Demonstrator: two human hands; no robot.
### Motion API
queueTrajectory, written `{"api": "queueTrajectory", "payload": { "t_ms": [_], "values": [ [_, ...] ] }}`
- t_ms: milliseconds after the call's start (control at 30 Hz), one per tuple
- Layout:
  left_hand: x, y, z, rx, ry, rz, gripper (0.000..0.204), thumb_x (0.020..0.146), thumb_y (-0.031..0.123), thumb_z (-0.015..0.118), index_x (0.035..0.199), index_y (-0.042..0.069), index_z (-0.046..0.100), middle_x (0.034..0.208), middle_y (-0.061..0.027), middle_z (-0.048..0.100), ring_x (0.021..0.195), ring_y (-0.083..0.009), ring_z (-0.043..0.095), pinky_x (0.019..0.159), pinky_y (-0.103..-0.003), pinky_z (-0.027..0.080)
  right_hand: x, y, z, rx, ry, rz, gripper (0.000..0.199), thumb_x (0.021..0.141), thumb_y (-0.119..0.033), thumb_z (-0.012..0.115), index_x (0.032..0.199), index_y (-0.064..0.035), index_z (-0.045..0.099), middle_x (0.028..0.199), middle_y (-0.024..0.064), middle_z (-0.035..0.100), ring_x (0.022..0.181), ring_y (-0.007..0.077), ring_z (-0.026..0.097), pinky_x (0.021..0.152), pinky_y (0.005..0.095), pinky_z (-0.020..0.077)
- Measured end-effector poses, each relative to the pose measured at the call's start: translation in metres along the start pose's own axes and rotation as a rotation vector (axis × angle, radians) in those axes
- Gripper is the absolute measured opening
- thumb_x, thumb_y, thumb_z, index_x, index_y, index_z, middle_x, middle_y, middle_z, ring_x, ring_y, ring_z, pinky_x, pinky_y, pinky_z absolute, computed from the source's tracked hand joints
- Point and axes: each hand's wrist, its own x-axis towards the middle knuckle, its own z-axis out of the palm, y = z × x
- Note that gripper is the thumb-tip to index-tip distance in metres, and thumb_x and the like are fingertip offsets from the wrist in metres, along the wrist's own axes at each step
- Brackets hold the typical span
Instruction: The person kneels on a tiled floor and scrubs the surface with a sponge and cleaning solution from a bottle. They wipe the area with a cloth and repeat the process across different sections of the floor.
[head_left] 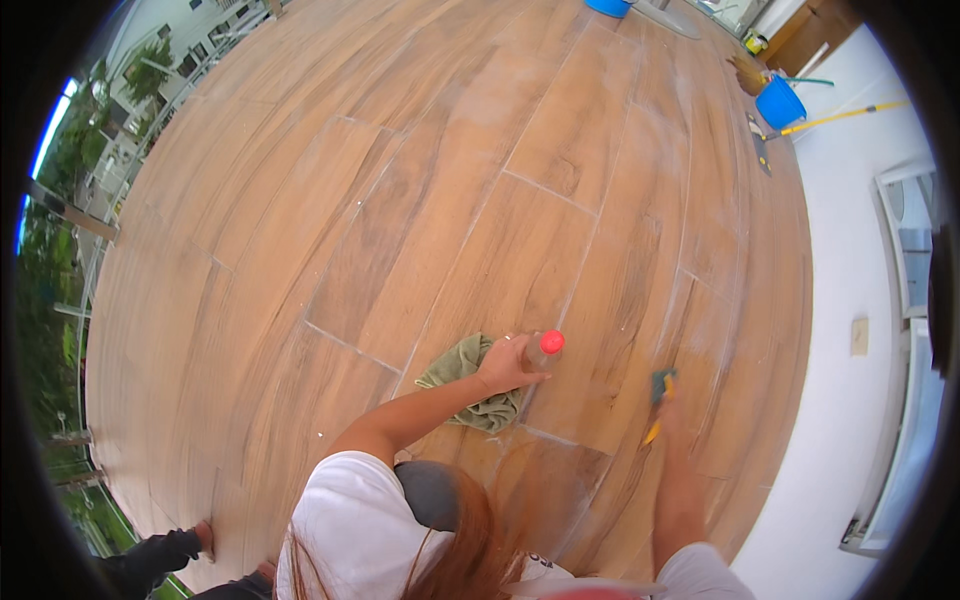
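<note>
The left hand [508, 366] clasps a red-capped bottle [545, 347], likely to steady it; right of that bottle, the right hand [669, 407] grips a yellow-handled scrubber [661, 386].

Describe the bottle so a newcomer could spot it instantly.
On the wood-look floor, find the crumpled green cloth below the picture's centre. At its upper right, the left hand grips the bottle. Its bright red cap sets it apart from that cloth and the yellow-handled tool in the right hand.
</note>
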Motion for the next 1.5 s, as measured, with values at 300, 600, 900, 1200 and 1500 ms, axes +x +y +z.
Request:
{"api": "queueTrajectory", "payload": {
  "t_ms": [300, 600, 900, 1200, 1500],
  "values": [
    [-0.018, 0.007, -0.042, -0.286, -0.074, -0.418, 0.053, 0.063, 0.039, 0.075, 0.097, 0.002, 0.057, 0.087, -0.0146, 0.063, 0.078, -0.0272, 0.062, 0.068, -0.033, 0.048, -0.102, -0.116, 0.062, 0.093, -0.197, -0.095, 0.040, 0.090, -0.013, 0.041, 0.130, -0.0120, 0.038, 0.119, 0.0178, 0.051, 0.102, 0.0343, 0.053, 0.084, 0.0384, 0.0427],
    [-0.042, 0.011, -0.065, -0.162, 0.075, -0.578, 0.046, 0.068, 0.026, 0.075, 0.096, -0.006, 0.058, 0.081, -0.0100, 0.065, 0.064, -0.0141, 0.061, 0.059, -0.027, 0.047, 0.037, -0.151, 0.020, -0.003, -0.447, -0.619, 0.037, 0.091, -0.018, 0.039, 0.128, -0.0185, 0.040, 0.115, 0.0157, 0.054, 0.100, 0.0319, 0.054, 0.081, 0.0388, 0.0431],
    [-0.132, 0.138, -0.141, -0.168, 0.425, -0.637, 0.048, 0.070, 0.019, 0.073, 0.106, -0.004, 0.051, 0.093, -0.0058, 0.060, 0.085, -0.0148, 0.058, 0.077, -0.030, 0.046, 0.115, -0.222, 0.006, -0.189, -0.724, -0.438, 0.032, 0.083, -0.015, 0.048, 0.115, -0.0143, 0.052, 0.104, 0.0149, 0.059, 0.095, 0.0265, 0.057, 0.078, 0.0380, 0.0450],
    [-0.217, 0.433, -0.177, 0.250, 0.983, -1.003, 0.051, 0.076, 0.035, 0.065, 0.106, -0.005, 0.054, 0.094, -0.0084, 0.062, 0.086, -0.0158, 0.059, 0.078, -0.028, 0.046, 0.051, -0.200, 0.044, -0.424, -0.708, -1.035, 0.042, 0.089, -0.013, 0.037, 0.129, -0.0223, 0.039, 0.087, 0.0217, 0.059, 0.083, 0.0336, 0.058, 0.070, 0.0438, 0.0451],
    [-0.204, 0.474, -0.160, 0.041, 0.991, -1.049, 0.054, 0.075, 0.035, 0.066, 0.111, -0.003, 0.050, 0.102, -0.0102, 0.059, 0.093, -0.0165, 0.058, 0.082, -0.029, 0.044, 0.194, -0.155, 0.043, 0.029, -0.419, -0.944, 0.040, 0.087, -0.012, 0.038, 0.127, -0.0132, 0.042, 0.103, 0.0191, 0.057, 0.093, 0.0326, 0.056, 0.078, 0.0438, 0.0431]
  ]
}}
